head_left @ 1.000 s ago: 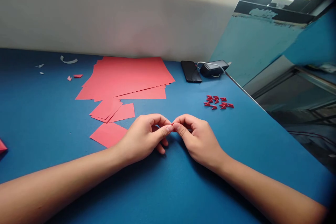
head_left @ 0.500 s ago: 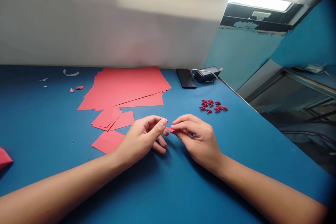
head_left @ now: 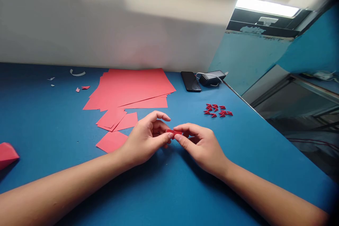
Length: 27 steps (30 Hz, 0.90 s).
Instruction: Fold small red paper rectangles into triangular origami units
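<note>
Between my two hands, just above the blue table, is a small folded piece of red paper (head_left: 174, 132). My left hand (head_left: 149, 134) grips its left end with the thumb in front, the index finger raised and curved above it. On the right end, my right hand (head_left: 197, 139) pinches the paper between thumb and fingertips. Several small folded red paper triangles (head_left: 215, 109) lie in a cluster beyond my right hand. Beside my left wrist rest a red paper square (head_left: 111, 142) and a few overlapping red paper pieces (head_left: 109, 118).
A stack of large red sheets (head_left: 135, 84) lies at the back against a pale panel (head_left: 106, 35). A black phone (head_left: 190, 81) and a dark box with a white cable (head_left: 212, 78) stand back right. Paper scraps (head_left: 77, 73) lie back left; a red folded paper (head_left: 7, 155) sits far left.
My left thumb and fingers have closed on the left end of the folded paper, which now shows a wider, opened face. The view has shifted slightly.
</note>
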Each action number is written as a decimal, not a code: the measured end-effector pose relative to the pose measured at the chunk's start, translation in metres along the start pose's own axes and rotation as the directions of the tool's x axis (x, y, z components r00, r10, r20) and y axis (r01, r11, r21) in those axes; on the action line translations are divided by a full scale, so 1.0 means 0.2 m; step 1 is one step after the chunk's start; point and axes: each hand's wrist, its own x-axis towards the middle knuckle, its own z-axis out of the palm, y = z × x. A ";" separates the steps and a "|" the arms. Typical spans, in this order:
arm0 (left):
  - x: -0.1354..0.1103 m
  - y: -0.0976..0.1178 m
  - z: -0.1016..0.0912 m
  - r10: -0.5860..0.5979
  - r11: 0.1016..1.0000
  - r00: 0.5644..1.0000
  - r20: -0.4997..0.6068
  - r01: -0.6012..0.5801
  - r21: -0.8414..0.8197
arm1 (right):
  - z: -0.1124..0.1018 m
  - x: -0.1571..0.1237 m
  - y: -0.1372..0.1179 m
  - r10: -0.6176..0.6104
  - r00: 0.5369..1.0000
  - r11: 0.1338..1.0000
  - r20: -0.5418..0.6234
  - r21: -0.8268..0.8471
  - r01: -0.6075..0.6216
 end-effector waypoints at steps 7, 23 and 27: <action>0.01 -0.02 -0.01 -0.040 0.999 0.999 0.003 0.040 0.006 | 0.01 0.02 0.01 0.168 0.986 0.958 0.010 0.235 -0.166; -0.02 -0.05 0.01 0.185 0.944 0.979 0.083 -0.201 0.260 | 0.01 0.02 -0.02 0.092 0.994 0.983 0.063 0.155 -0.101; -0.01 -0.06 0.01 0.184 0.964 0.982 0.049 -0.190 0.185 | 0.02 0.02 -0.02 0.103 0.995 0.977 -0.009 0.188 -0.099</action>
